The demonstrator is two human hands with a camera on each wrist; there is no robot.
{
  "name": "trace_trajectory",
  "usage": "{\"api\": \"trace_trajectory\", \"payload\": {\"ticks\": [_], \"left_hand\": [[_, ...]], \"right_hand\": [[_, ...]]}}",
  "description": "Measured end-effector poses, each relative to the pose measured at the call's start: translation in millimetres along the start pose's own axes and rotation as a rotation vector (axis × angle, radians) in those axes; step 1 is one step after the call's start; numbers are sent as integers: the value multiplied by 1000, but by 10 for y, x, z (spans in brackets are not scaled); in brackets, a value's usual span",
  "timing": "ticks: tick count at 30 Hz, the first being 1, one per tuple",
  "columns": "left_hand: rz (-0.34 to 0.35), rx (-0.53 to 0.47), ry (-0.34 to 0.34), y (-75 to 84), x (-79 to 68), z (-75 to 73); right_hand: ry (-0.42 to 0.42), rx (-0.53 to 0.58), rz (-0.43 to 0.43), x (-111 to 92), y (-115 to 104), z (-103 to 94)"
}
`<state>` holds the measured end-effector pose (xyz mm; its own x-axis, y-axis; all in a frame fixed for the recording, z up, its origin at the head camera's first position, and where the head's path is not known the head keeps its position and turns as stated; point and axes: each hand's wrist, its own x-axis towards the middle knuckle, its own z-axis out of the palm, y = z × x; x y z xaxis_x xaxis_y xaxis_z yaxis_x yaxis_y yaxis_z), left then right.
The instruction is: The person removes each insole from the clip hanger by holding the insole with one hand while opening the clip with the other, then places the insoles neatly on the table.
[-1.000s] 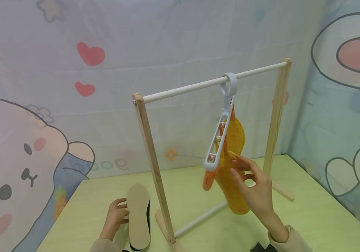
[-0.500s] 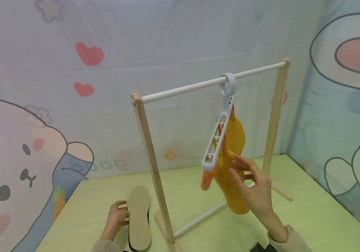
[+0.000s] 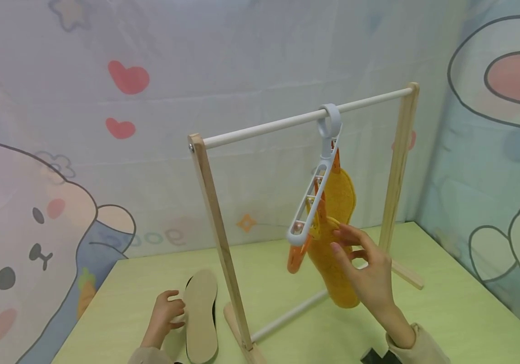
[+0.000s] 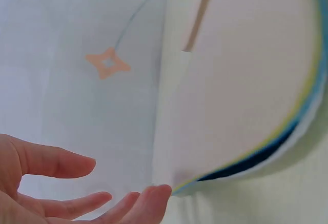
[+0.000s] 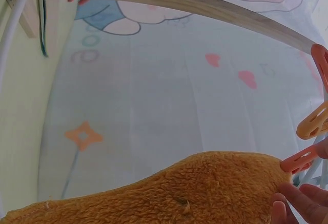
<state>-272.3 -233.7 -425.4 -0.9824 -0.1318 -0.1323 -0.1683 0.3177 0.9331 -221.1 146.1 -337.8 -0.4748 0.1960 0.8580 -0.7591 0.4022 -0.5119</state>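
My left hand (image 3: 164,318) lies beside a pale beige insole (image 3: 202,316) with dark edging on the table. Its fingers are loosely bent, and in the left wrist view a fingertip meets the insole's edge. A mustard fuzzy insole (image 3: 330,258) hangs from a white clip hanger (image 3: 311,205), with a second mustard insole (image 3: 342,194) behind it. My right hand (image 3: 371,273) is at the nearer one's upper part, fingertips by its clipped end, thumb and index apart. An orange clip (image 3: 295,258) hangs at the hanger's near end with nothing visible in it.
The hanger hooks over the white bar (image 3: 264,130) of a wooden rack. Rack posts (image 3: 216,227) stand left and right, with a lower white rod (image 3: 289,316) between them. A printed curtain (image 3: 173,76) backs the light green table (image 3: 150,273).
The hanger's near end has swung slightly left, its clips moving along. My left hand has drawn back a little from the beige insole. The right hand stays nearly still.
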Motion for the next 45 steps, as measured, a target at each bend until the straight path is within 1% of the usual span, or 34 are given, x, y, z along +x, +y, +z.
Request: {"api": "trace_trajectory", "payload": {"ticks": [2, 3, 4, 6, 7, 12, 19, 24, 28, 34, 36, 41, 43, 45], "left_hand": [[-4, -15, -21, -28, 29, -66], [1, -33, -40, -20, 20, -89], [4, -35, -44, 4, 2, -94], [14, -37, -28, 76, -61, -81], [19, -38, -9, 99, -80, -71], [64, -36, 23, 213, -181, -79], [106, -15, 84, 378, -298, -77], [171, -9, 123, 534, -436, -45], [230, -19, 153, 684, -584, 11], [320, -82, 192, 876, -789, 106], [346, -106, 210, 936, -861, 139], [432, -157, 250, 1066, -1029, 227], [465, -178, 255, 1109, -1081, 261], [501, -203, 250, 1146, -1123, 290]], "right_hand": [[1, 4, -4, 12, -45, -2], [1, 2, -4, 13, -46, -1], [1, 4, -4, 14, -51, -2], [-3, 3, 8, 17, -65, -9], [-9, -4, 14, 18, -75, -15], [-40, -42, 47, 3, -58, -43], [-39, -39, 50, -3, -45, -46], [-10, 4, 42, -8, -41, -33], [-14, -3, 48, -14, -45, -35], [-42, -27, 70, -22, -44, -42], [-45, -17, 89, -21, -48, -42], [-33, -17, 63, -16, -62, -33], [-26, -17, 50, -13, -71, -28], [-22, -14, 58, -10, -81, -26]]}}
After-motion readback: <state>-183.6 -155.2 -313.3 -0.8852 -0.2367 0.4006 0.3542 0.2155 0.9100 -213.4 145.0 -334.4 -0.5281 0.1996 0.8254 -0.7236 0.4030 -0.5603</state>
